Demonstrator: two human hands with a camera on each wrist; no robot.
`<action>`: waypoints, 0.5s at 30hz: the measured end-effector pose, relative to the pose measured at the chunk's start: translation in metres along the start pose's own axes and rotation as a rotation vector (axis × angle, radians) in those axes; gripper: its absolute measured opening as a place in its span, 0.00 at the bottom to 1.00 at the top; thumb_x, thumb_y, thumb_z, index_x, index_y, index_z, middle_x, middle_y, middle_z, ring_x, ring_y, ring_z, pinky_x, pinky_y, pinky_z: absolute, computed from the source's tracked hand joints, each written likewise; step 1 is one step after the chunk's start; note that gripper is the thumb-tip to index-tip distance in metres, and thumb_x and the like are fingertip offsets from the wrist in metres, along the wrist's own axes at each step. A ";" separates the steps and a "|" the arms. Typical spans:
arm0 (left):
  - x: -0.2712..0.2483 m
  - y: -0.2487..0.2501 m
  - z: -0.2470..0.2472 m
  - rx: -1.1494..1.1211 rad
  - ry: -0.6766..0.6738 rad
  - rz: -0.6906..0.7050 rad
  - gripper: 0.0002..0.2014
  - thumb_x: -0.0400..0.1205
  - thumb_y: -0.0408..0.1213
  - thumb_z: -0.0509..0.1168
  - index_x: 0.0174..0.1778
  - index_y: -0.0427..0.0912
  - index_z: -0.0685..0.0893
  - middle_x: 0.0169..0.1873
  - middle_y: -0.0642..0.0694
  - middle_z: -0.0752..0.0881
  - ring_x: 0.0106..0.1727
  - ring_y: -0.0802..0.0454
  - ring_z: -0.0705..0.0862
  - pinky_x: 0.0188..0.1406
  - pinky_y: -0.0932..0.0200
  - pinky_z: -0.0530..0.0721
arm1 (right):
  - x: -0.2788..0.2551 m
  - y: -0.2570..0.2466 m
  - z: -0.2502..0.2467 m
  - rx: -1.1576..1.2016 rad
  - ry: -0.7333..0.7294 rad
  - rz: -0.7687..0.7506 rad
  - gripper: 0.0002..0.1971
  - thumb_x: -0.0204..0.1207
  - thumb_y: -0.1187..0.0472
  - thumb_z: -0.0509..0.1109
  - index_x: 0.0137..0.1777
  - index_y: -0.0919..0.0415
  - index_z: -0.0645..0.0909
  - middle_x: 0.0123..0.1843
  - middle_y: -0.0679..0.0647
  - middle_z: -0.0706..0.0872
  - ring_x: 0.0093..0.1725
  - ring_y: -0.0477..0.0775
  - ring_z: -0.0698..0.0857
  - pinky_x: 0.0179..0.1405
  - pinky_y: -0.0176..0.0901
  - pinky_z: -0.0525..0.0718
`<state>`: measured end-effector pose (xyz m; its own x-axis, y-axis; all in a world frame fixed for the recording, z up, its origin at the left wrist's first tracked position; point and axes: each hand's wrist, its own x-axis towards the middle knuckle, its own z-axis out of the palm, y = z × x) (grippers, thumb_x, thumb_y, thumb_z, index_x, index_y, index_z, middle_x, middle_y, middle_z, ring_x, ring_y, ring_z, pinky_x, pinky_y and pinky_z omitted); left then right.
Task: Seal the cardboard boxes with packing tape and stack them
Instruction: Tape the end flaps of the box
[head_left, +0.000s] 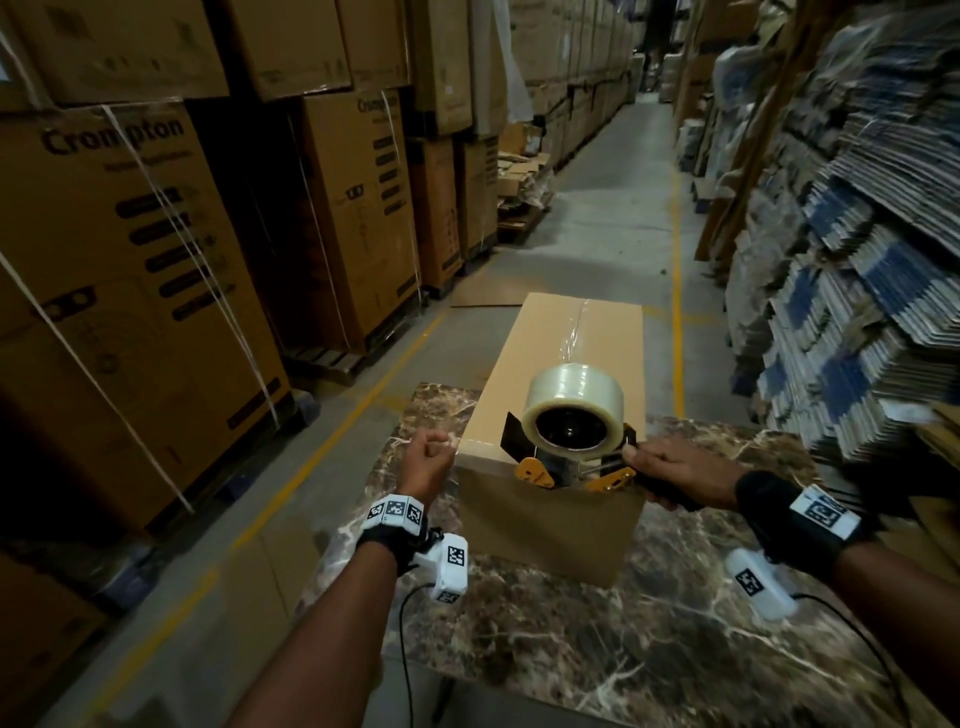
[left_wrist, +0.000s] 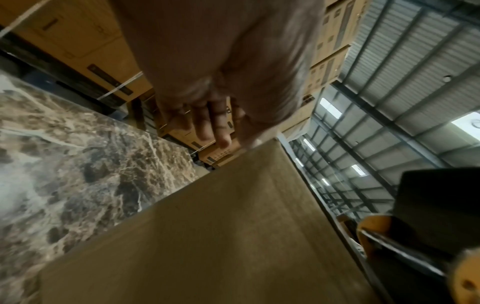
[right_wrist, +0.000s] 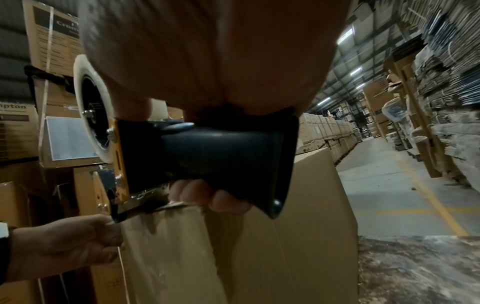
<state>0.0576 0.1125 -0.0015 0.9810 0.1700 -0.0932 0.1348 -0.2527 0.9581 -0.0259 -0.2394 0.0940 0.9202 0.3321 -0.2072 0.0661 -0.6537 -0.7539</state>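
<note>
A plain cardboard box (head_left: 550, 525) stands on a marble table (head_left: 623, 649), and a strip of clear tape (head_left: 576, 327) runs along its top seam. My right hand (head_left: 670, 473) grips the black handle (right_wrist: 221, 156) of a yellow tape dispenser (head_left: 571, 457). The dispenser carries a clear roll (head_left: 571, 410), and its blade end sits at the box's near top edge. My left hand (head_left: 428, 460) is beside the box's near left corner with its fingers (left_wrist: 213, 123) curled around nothing and its thumb against the cardboard (left_wrist: 221, 236). That hand (right_wrist: 64, 244) also shows in the right wrist view.
Tall stacks of printed cartons (head_left: 130, 260) on pallets line the left side of the aisle. Piles of flattened cartons (head_left: 857, 260) fill the right. A concrete floor with yellow lines (head_left: 675, 234) runs ahead beyond the table. Flat cardboard (head_left: 488, 291) lies on the floor behind the box.
</note>
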 end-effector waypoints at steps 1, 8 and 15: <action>0.000 -0.001 0.000 0.014 0.058 0.004 0.02 0.84 0.33 0.71 0.51 0.41 0.86 0.44 0.43 0.89 0.46 0.41 0.87 0.40 0.54 0.86 | 0.001 0.002 0.000 -0.005 0.001 0.005 0.37 0.79 0.24 0.57 0.42 0.63 0.80 0.35 0.65 0.86 0.29 0.56 0.81 0.25 0.43 0.79; -0.017 0.015 0.016 0.178 0.156 0.103 0.24 0.78 0.54 0.76 0.26 0.37 0.87 0.19 0.48 0.82 0.24 0.52 0.79 0.29 0.63 0.74 | 0.003 -0.001 0.001 0.018 -0.075 0.038 0.28 0.85 0.37 0.56 0.39 0.63 0.77 0.32 0.54 0.84 0.28 0.51 0.81 0.29 0.41 0.79; -0.026 0.019 0.021 0.145 0.232 0.014 0.27 0.74 0.57 0.77 0.25 0.34 0.85 0.22 0.41 0.84 0.25 0.50 0.77 0.31 0.57 0.76 | 0.001 -0.004 0.004 0.049 -0.096 0.022 0.31 0.85 0.37 0.55 0.39 0.67 0.75 0.32 0.61 0.79 0.25 0.51 0.80 0.28 0.40 0.78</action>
<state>0.0379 0.0829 0.0133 0.9270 0.3751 0.0004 0.1563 -0.3871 0.9087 -0.0272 -0.2340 0.0940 0.8800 0.3830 -0.2810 0.0250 -0.6281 -0.7777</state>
